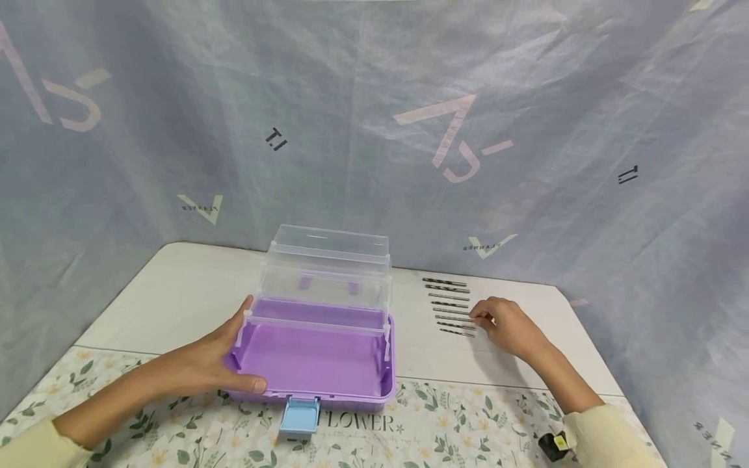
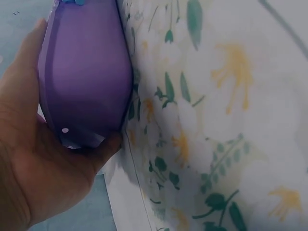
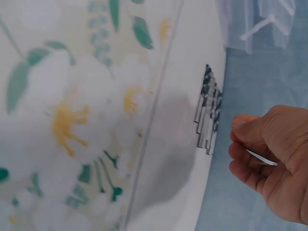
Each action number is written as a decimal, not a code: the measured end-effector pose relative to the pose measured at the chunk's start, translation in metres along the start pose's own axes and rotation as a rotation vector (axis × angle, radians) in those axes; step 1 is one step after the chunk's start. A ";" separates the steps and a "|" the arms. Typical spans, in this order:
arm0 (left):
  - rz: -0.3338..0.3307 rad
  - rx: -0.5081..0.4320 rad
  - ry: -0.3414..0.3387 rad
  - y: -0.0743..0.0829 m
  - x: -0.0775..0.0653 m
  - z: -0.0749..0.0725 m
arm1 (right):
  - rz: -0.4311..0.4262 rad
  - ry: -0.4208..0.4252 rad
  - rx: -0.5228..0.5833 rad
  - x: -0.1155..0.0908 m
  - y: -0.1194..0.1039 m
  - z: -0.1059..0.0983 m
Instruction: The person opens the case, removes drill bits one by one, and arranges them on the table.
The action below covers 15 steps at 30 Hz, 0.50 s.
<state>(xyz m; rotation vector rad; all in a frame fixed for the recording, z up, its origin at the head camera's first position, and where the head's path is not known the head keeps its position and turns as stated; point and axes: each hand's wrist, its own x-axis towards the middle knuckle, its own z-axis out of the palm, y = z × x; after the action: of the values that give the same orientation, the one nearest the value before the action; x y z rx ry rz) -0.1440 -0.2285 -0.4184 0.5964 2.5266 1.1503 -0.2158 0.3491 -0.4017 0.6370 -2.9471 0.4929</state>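
A purple storage box [image 1: 316,354] stands open, its clear tiered upper part [image 1: 324,273] raised at the back and a blue latch [image 1: 300,416] hanging at its front. My left hand [image 1: 216,361] grips the box's left end, thumb on the front rim; the left wrist view shows this hand around the purple end wall. Several metal drill bits [image 1: 449,303] lie in a row right of the box. My right hand [image 1: 506,325] is at their right ends, fingers curled and thumb near forefinger. A pale sliver shows between the fingers in the right wrist view; whether a bit is pinched is unclear.
A flower-printed cloth [image 1: 445,422] covers the front of the white table [image 1: 193,279]. Grey printed fabric [image 1: 351,130] hangs behind and at the sides. A small black object with a yellow label [image 1: 552,446] is by the right sleeve.
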 end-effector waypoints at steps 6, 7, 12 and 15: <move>0.007 0.001 -0.056 -0.003 -0.003 -0.014 | 0.013 0.031 -0.005 0.005 0.001 -0.013; 0.006 -0.008 -0.067 -0.004 -0.003 -0.017 | 0.015 0.035 -0.004 0.006 0.001 -0.015; 0.012 0.026 0.000 -0.005 0.007 -0.040 | 0.053 0.057 -0.001 0.012 0.004 -0.028; 0.020 0.150 0.147 -0.004 0.017 -0.060 | 0.096 0.087 -0.003 0.019 0.006 -0.036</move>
<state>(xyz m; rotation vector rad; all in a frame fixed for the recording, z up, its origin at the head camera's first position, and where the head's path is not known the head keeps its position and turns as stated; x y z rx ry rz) -0.1856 -0.2609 -0.3855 0.5948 2.7569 1.0529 -0.2350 0.3586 -0.3663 0.4638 -2.9058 0.5108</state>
